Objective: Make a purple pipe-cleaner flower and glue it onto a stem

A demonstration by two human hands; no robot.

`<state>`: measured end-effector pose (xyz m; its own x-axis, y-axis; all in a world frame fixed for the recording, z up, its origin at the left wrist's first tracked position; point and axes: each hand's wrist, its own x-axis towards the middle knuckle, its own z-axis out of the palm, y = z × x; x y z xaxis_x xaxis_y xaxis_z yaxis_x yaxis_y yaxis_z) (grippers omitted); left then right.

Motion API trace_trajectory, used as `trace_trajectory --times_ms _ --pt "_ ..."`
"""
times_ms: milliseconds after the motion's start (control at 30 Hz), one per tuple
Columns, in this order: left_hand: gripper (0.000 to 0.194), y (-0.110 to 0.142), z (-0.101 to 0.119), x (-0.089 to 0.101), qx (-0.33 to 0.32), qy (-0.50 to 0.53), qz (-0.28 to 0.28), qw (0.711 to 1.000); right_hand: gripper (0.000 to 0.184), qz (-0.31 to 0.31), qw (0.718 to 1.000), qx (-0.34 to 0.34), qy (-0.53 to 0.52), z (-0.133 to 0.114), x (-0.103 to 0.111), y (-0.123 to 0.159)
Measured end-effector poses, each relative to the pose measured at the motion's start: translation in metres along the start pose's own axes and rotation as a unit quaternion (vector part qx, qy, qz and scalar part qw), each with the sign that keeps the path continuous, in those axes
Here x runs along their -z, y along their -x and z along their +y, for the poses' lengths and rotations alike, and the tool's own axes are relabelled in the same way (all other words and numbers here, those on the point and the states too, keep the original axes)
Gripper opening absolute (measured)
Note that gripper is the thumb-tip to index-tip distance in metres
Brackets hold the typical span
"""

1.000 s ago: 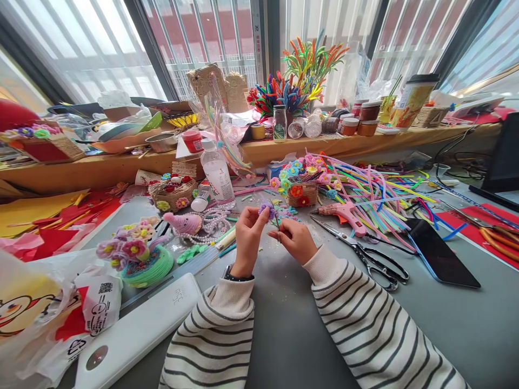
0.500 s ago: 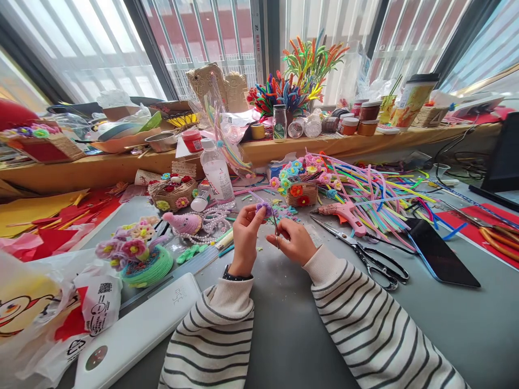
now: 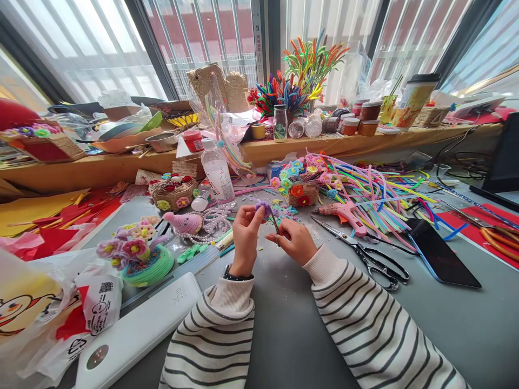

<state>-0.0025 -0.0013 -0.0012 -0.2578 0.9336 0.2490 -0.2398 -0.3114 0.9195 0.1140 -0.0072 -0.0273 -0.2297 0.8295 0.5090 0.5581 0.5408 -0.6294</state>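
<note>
My left hand (image 3: 246, 237) pinches a small purple fuzzy flower (image 3: 263, 207) between thumb and fingertips, above the grey table. In my right hand (image 3: 295, 241) is a small pair of scissors (image 3: 274, 222), its dark slim blades pointing up against the flower's right side. The fingers of that hand close around the handles and partly hide them. Behind the flower lie small pastel fuzzy scraps (image 3: 284, 212). Just right of my right hand rests a larger pair of black-handled scissors (image 3: 365, 256), below a pink glue gun (image 3: 344, 214).
A clear bottle (image 3: 218, 173) stands behind my left hand. Fuzzy pipe cleaners (image 3: 385, 200) spread at the back right, near a woven basket with flowers (image 3: 302, 193). A phone (image 3: 441, 254) lies right; a white power bank (image 3: 141, 329) and a green flower pot (image 3: 150, 265) are left.
The pale purple strand that stuck up left of the flower no longer shows. The small scissors' blades have tilted slightly left, toward the flower. Both hands stay nearly in place.
</note>
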Motion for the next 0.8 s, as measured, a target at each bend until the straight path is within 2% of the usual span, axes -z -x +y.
trace_trajectory --times_ms 500,800 --pt "0.021 0.0007 0.0004 0.0003 -0.016 -0.017 0.020 1.000 0.039 -0.029 0.999 -0.024 -0.002 -0.0033 0.0011 -0.0001" --pt "0.021 -0.0002 0.0011 -0.0003 -0.013 -0.017 0.021 1.000 0.037 -0.002 1.000 -0.004 0.001 0.0020 -0.0006 -0.0009"
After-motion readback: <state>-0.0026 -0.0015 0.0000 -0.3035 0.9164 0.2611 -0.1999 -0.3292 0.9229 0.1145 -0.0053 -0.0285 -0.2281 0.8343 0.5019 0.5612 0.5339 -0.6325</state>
